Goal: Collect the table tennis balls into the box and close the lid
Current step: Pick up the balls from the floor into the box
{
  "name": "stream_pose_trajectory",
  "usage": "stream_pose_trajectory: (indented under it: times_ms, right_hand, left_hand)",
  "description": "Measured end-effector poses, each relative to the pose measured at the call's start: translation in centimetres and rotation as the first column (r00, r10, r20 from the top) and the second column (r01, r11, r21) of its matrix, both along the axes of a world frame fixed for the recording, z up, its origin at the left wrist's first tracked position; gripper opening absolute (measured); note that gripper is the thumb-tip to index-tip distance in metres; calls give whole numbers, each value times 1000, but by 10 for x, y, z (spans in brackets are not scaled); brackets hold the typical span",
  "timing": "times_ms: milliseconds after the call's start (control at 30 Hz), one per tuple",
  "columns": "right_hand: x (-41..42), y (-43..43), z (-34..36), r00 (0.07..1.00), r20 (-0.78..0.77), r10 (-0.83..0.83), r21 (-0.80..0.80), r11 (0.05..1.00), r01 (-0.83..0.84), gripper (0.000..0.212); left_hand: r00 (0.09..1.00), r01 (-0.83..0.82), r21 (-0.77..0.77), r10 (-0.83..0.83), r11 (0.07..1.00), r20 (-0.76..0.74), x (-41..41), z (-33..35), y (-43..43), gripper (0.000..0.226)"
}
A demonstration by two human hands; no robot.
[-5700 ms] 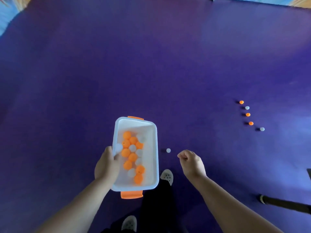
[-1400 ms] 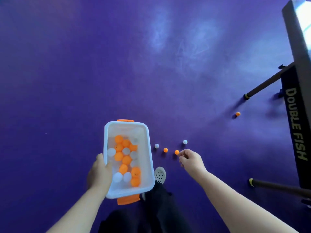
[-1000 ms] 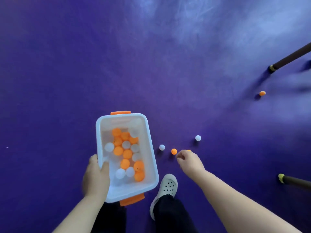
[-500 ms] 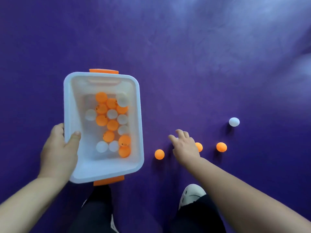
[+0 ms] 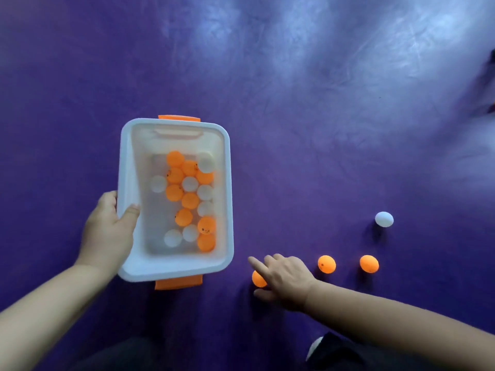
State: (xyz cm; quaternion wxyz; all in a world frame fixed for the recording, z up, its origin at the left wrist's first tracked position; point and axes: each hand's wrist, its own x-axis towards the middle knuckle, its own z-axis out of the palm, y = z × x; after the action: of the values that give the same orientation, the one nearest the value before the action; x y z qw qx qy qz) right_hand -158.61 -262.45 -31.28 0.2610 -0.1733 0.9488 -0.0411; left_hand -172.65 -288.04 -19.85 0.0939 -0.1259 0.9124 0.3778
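Note:
A white plastic box (image 5: 175, 267) with orange latches, lid off, holds several orange and white table tennis balls (image 5: 190, 200). My left hand (image 5: 108, 231) grips its left rim, thumb inside the wall. On the purple floor to the right of the box lie three orange balls and one white ball. My right hand (image 5: 285, 279) is over the nearest orange ball (image 5: 257, 279), which sits between a straight forefinger and the thumb and is partly hidden. The other orange balls (image 5: 326, 264) (image 5: 369, 263) and the white ball (image 5: 384, 219) lie further right, untouched.
The purple floor mat (image 5: 294, 103) fills the view. My dark trousers and a pale shoe (image 5: 314, 348) show along the bottom edge. A dark blurred object (image 5: 492, 60) touches the right edge.
The view has dropped closer to the floor. My right hand has moved left from the middle orange ball to the one nearest the box. My left hand keeps its hold on the box.

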Motion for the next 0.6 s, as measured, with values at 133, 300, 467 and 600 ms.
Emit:
stream_pose_trajectory:
  times_ms: [133,300,467,600]
  right_hand:
    - [-13,2,10,990,3,-142,-48,989,142,36]
    - [-53,5,77,603,-455,-655,-719,670,186,42]
    - [-100,-11,131,672,-550,-496,-637,769,47,55]
    - [-107,-5,131,727,-334,-600,-772,617,155,60]
  left_hand:
    - [998,57,-70,-59,996,-24,-7,13,1,26]
    - [987,156,-136,-160,978,-15,-12,31,20,22]
    - [953,297,-119,-302,947,-22,-21,46,66,18]
    - [929,360,-103,-367,927,-52,-22,54,102,18]
